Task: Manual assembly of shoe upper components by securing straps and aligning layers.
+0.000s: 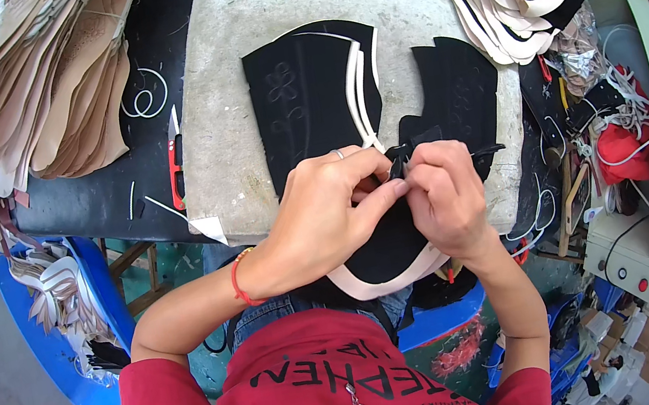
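My left hand (327,215) and my right hand (447,196) meet at the front of the grey-white board (219,134). Between thumbs and fingertips, both pinch a small black part of a dark workpiece (385,251). Fingers partly hide the pinched spot. The workpiece hangs over the board's near edge, with a pale curved band (386,278) along its bottom. Beyond my left hand lies a flat black panel (298,103) embossed with a flower, with cream strips (360,96) along its right side. Another black panel (456,88) spreads beyond my right hand.
Bundled tan cut pieces (54,94) rise at the far left. A red-handled cutter (176,168) lies beside the board. Cream curved pieces (499,11) sit at the far right, near a pale green machine (641,225). A blue bin (63,344) stands at the left.
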Available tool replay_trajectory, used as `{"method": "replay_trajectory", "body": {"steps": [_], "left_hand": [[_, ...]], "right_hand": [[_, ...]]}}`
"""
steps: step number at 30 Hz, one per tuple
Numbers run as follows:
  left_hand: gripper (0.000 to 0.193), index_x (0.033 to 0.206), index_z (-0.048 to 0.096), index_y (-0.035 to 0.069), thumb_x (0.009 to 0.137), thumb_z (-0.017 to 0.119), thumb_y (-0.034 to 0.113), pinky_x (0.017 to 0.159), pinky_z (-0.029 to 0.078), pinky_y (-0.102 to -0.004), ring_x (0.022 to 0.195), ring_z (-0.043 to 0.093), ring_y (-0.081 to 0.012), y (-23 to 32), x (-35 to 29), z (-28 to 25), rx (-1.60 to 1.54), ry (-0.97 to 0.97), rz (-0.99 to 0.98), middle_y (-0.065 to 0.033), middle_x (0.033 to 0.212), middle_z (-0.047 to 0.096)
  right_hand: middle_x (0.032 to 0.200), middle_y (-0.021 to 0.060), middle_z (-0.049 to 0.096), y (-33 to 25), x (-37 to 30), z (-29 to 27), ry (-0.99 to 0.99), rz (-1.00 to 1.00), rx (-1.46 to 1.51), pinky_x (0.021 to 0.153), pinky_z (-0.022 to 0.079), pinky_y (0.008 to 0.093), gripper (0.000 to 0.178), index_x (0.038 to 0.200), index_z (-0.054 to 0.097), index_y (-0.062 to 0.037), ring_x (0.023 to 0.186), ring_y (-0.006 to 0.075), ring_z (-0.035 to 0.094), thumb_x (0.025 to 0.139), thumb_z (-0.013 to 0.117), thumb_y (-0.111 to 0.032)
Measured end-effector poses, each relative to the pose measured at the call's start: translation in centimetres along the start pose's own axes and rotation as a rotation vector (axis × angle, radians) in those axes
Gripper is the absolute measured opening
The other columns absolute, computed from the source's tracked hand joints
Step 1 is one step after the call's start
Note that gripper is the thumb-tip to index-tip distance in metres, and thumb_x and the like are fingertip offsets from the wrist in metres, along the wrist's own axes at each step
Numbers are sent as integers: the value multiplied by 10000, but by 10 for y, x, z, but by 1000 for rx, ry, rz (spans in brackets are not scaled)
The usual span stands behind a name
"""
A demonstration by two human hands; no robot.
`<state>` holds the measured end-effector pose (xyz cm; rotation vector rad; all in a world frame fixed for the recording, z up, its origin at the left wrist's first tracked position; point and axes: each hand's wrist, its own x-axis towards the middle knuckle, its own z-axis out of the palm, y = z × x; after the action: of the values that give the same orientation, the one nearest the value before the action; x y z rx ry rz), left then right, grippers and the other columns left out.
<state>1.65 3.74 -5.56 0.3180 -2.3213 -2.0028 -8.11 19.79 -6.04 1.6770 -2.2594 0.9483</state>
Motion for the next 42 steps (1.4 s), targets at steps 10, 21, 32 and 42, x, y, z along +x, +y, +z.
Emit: {"method": "replay_trajectory", "body": {"steps": [10,21,32,42], "left_hand": [[107,900,596,24,879,618,126,740,465,-217,788,566,-55,-1,14,-31,-469,-121,-212,-9,825,605],[174,883,569,8,884,639,167,653,451,-199,728,541,-37,-3,14,-18,-350,-136,-239,-1,786,584],[144,861,531,-5,901,598,117,704,520,-207,797,613,-79,-5,20,-28,-332,-177,-285,-50,840,613],[270,1056,518,19,826,649,71,904,485,-394,1086,552,-256,-6,3,-23,47,345,425,-193,1221,491]], "right_hand": [[878,49,551,-21,-11,-45,429,798,228,669,441,201,100,955,566,0,751,79,538,862,586,32],[949,41,620,-10,12,-10,104,754,846,598,417,169,316,1178,603,-31,700,54,545,862,614,-36],[807,47,650,-6,3,-1,-15,743,633,595,484,208,156,1013,625,13,675,83,607,877,548,9],[807,20,599,-17,18,-16,230,798,664,614,455,203,176,1062,581,12,669,65,538,913,493,-19]]}}
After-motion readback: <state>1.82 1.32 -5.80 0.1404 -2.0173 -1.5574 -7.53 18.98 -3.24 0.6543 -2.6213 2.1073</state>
